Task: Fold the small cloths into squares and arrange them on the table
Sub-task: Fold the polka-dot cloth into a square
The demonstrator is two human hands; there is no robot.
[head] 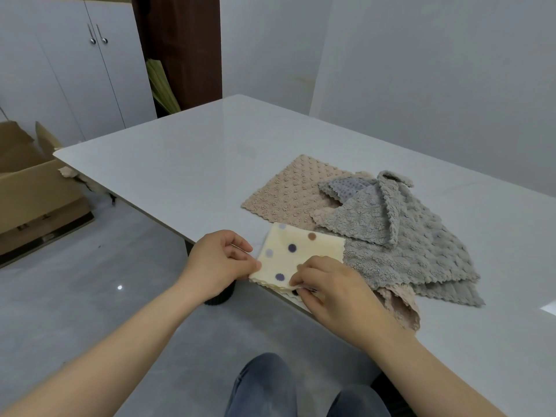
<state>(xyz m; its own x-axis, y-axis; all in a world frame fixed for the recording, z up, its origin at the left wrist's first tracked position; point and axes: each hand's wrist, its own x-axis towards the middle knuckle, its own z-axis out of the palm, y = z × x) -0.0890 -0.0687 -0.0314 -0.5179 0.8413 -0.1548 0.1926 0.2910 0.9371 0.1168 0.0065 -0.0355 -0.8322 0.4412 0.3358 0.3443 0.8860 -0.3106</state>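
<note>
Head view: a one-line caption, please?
Left hand and right hand pinch the polka-dot cloth at the table edge.

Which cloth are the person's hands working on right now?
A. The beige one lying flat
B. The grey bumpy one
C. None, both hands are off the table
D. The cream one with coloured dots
D: the left hand and right hand both pinch edges of the cream dotted cloth at the table's near edge.

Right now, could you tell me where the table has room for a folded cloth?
The table is bare left of and beyond the beige cloth, and on the right past the grey cloths. The near edge is crowded: left hand and right hand pinch the spotted cloth beside that pile.
</note>
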